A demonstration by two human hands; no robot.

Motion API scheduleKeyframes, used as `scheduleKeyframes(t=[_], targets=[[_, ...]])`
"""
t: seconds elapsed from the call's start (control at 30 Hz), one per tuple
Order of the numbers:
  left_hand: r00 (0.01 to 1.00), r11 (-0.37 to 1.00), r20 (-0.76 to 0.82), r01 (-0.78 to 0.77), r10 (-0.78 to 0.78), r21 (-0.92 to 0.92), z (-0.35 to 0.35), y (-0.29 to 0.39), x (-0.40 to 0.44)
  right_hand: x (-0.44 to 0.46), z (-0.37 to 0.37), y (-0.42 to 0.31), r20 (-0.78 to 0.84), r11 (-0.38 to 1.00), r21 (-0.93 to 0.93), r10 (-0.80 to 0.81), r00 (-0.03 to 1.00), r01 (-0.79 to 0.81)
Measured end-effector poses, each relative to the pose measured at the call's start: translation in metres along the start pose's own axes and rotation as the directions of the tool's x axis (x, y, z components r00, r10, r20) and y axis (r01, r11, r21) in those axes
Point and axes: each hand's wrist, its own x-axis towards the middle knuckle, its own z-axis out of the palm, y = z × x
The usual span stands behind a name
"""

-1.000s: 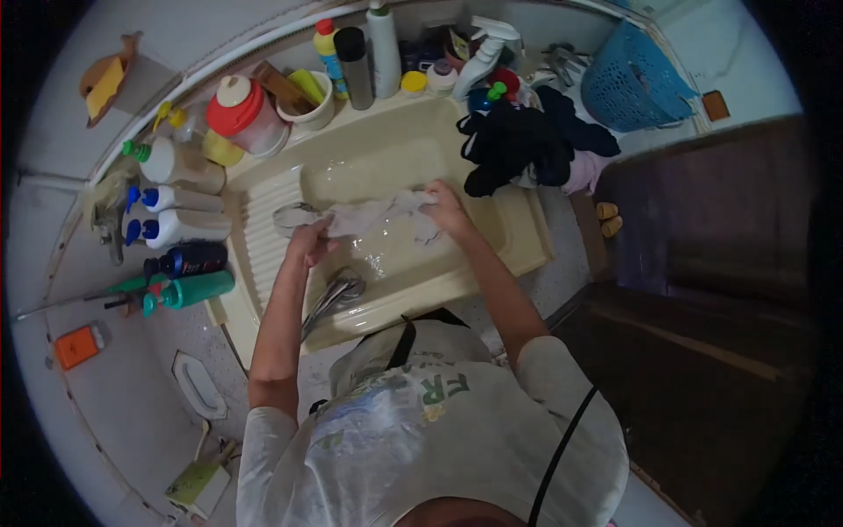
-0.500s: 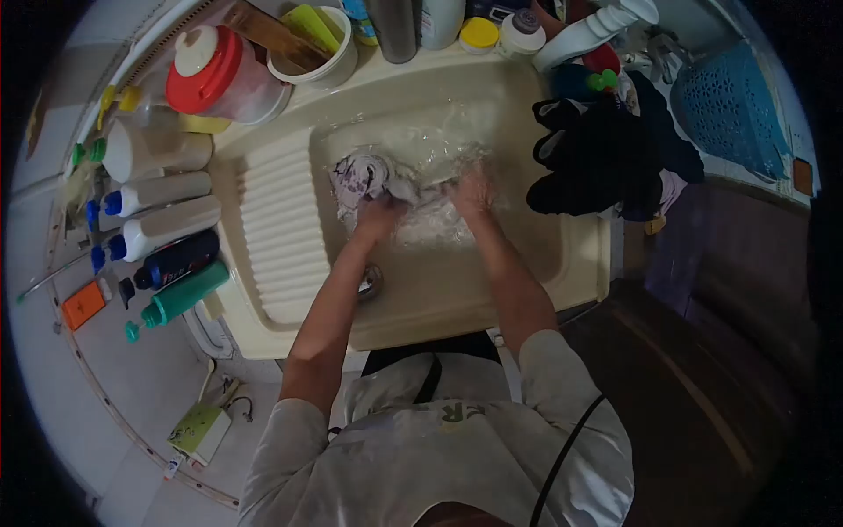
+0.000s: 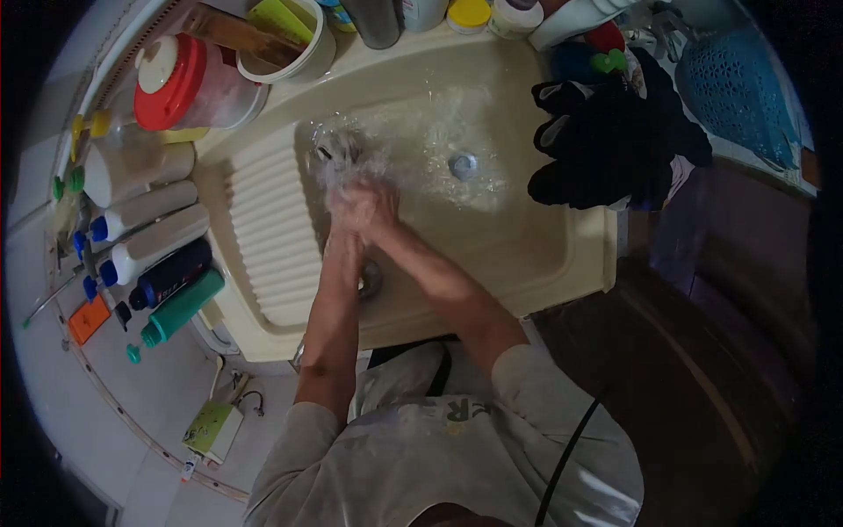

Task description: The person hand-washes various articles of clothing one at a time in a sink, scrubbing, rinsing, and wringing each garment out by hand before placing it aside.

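In the cream sink [image 3: 492,255], my left hand [image 3: 344,211] and my right hand [image 3: 376,206] are pressed together near the ribbed washboard part [image 3: 274,224]. A wet, light patterned cloth [image 3: 338,154] is bunched just beyond them in splashing water. Both hands look closed on the cloth, though motion and foam blur the fingers. A round metal drain [image 3: 463,165] shows through the water to the right of the hands. Below the wrists, partly behind my left forearm, is a metal tap [image 3: 370,278].
Dark clothes [image 3: 606,145] are piled on the sink's right edge, beside a blue basket [image 3: 738,97]. Several bottles [image 3: 162,241] line the left side. A red-lidded container [image 3: 189,83] and a white tub [image 3: 303,57] stand at the back left.
My right hand has moved left and joined my left hand. The cloth, earlier stretched between the hands, is now bunched at the basin's left side. The drain has come into view.
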Motion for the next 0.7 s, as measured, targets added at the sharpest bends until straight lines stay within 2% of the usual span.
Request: scheduleKeyframes(t=[0.03,0.07,0.1,0.13,0.17,0.2,0.23,0.27,0.3,0.33,0.37,0.4,0.43,0.47,0.5,0.53,0.57,0.6,0.63,0.67,0.7], targets=[[0.953,0.866,-0.119,-0.195,0.277,0.460,-0.034,0.007,0.025,0.011,-0.009,0.004,0.020,1.000,0.028,-0.005,1.000,0.004],[0.954,0.868,-0.114,-0.200,0.279,0.454,0.022,-0.027,0.002,0.023,-0.016,0.011,0.038,0.999,0.049,-0.023,0.999,0.021],[0.933,0.933,-0.344,0.025,0.108,0.360,0.074,-0.019,0.006,0.025,-0.019,0.029,0.030,0.999,0.021,-0.027,0.999,0.026],[0.838,0.950,-0.539,0.227,-0.078,0.215,0.132,-0.017,0.010,0.034,-0.032,0.055,0.152,0.983,-0.091,0.174,0.973,-0.161],[0.925,0.894,-0.351,0.276,-0.147,0.352,0.146,-0.017,-0.004,0.048,-0.058,0.080,0.196,0.912,-0.322,0.326,0.925,-0.254],[0.912,0.862,-0.395,0.288,-0.114,0.416,0.169,-0.018,-0.018,0.062,-0.082,0.098,0.192,0.786,-0.535,0.470,0.861,-0.310],[0.895,0.827,-0.438,0.304,-0.079,0.474,0.197,-0.020,-0.032,0.063,-0.098,0.112,0.159,0.701,-0.662,0.478,0.864,-0.266],[0.867,0.760,-0.484,0.393,-0.118,0.518,0.225,-0.020,-0.040,0.062,-0.105,0.120,0.129,0.593,-0.776,0.480,0.868,-0.213],[0.867,0.765,-0.485,0.389,-0.117,0.513,0.221,-0.019,-0.045,0.055,-0.101,0.115,0.135,0.592,-0.779,0.478,0.868,-0.206],[0.843,0.749,-0.535,0.390,-0.057,0.535,0.212,-0.018,-0.049,0.042,-0.096,0.108,0.088,0.601,-0.799,0.090,0.992,0.017],[0.816,0.730,-0.579,0.392,0.006,0.560,0.203,-0.016,-0.052,0.033,-0.090,0.107,0.054,0.520,-0.825,-0.319,0.946,0.222],[0.817,0.731,-0.576,0.386,0.012,0.563,0.193,-0.013,-0.053,-0.014,-0.045,0.183,0.053,0.520,-0.824,-0.325,0.944,0.225],[0.774,0.801,-0.633,0.391,-0.019,0.454,0.182,-0.011,-0.056,-0.044,0.019,0.246,0.545,0.550,-0.701,0.002,0.838,0.454],[0.726,0.859,-0.685,0.386,-0.058,0.337,0.175,-0.008,-0.060,-0.009,-0.051,0.111,0.496,0.807,-0.525,0.031,0.868,0.271],[0.728,0.861,-0.684,0.378,-0.050,0.340,0.176,-0.005,-0.062,-0.002,-0.051,0.110,0.497,0.807,-0.520,0.021,0.867,0.278],[0.721,0.874,-0.688,0.383,-0.080,0.299,0.178,-0.002,-0.064,0.006,-0.052,0.114,0.394,0.818,-0.575,0.246,0.885,0.029],[0.713,0.884,-0.692,0.391,-0.116,0.254,0.185,-0.001,-0.068,0.015,-0.060,0.096,0.283,0.765,-0.604,0.468,0.838,-0.223],[0.712,0.886,-0.692,0.390,-0.118,0.251,0.192,-0.002,-0.070,0.024,-0.064,0.075,0.225,0.806,-0.477,0.497,0.838,-0.350],[0.708,0.921,-0.682,0.368,-0.185,0.132,0.208,0.000,-0.067,0.027,-0.059,0.054,0.220,0.806,-0.480,0.492,0.843,-0.345],[0.706,0.938,-0.661,0.346,-0.254,0.008,0.218,0.003,-0.063,0.025,-0.052,0.035,0.350,0.915,-0.290,0.373,0.859,-0.279],[0.712,0.939,-0.654,0.345,-0.256,0.007,0.209,0.003,-0.059,0.020,-0.049,0.013,0.454,0.973,-0.081,0.227,0.862,-0.214]])
